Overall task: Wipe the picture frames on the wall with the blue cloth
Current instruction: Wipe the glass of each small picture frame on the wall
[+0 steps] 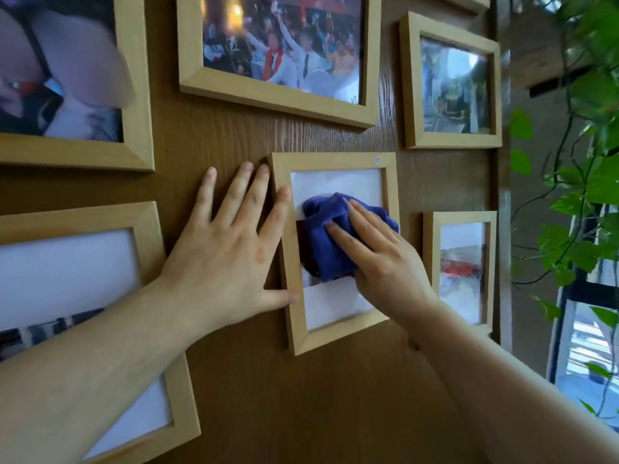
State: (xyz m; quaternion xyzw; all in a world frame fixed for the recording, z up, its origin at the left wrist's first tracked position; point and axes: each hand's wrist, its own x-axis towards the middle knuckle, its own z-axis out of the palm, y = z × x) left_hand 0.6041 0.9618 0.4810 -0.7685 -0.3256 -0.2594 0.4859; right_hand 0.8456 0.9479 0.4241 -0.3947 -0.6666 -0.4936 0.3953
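Note:
A small light-wood picture frame (291,262) hangs at the middle of the brown wood wall. A bunched blue cloth (323,236) lies against its glass, pressed there by my right hand (382,259), whose fingers lie flat over the cloth. My left hand (227,242) rests flat on the wall beside the frame, fingers spread, with the index finger and thumb touching the frame's left edge. The cloth and my right hand hide most of the picture inside.
Several other light-wood frames hang around it: a large one (278,95) above, one at upper right (452,142), a narrow one (432,256) to the right, two on the left (134,95). A leafy green vine (582,195) and a window (582,346) stand at the right.

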